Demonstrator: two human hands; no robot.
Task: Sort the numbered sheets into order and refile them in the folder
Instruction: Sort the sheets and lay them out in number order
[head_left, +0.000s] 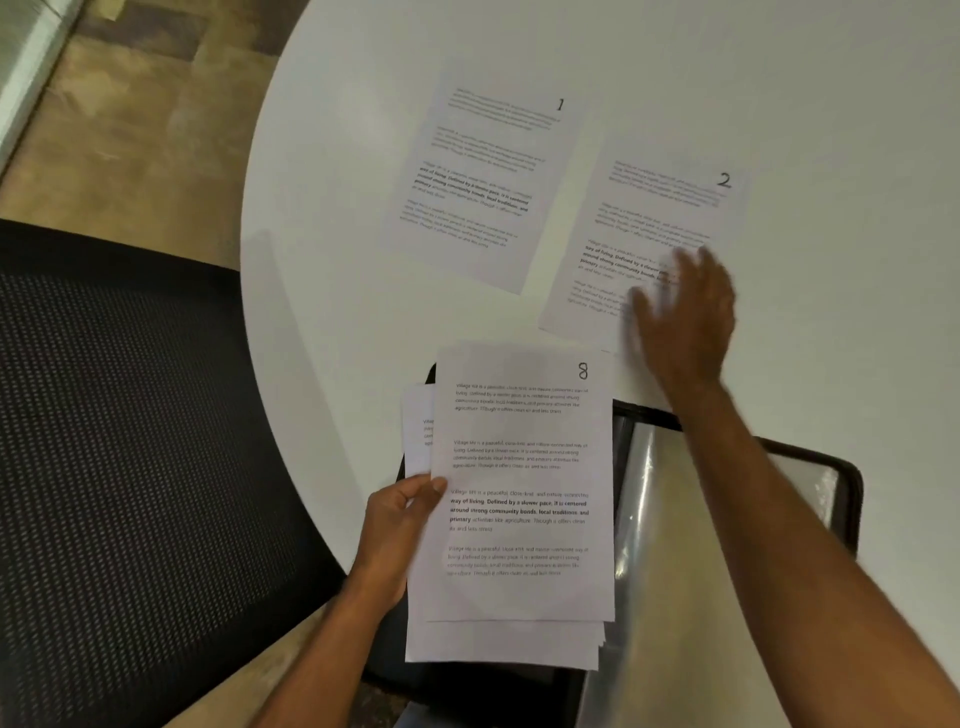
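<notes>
On the smooth round table (332, 218), flat sheets (printed paper) (483, 182).

I see sheet 1 (483, 176) flat on the white table, its number handwritten at the top right corner, tilted slightly clockwise. Sheet 2 (649, 228) lies just beside it to the right and a little nearer me, at the same tilt, not overlapping. A loosely squared stack (514, 519) of printed sheets sits nearest me with sheet 8 on top, other pages peeking out at its left and bottom. The black folder (810, 467) lies open beneath and right of it, clear sleeves showing.
</notes>
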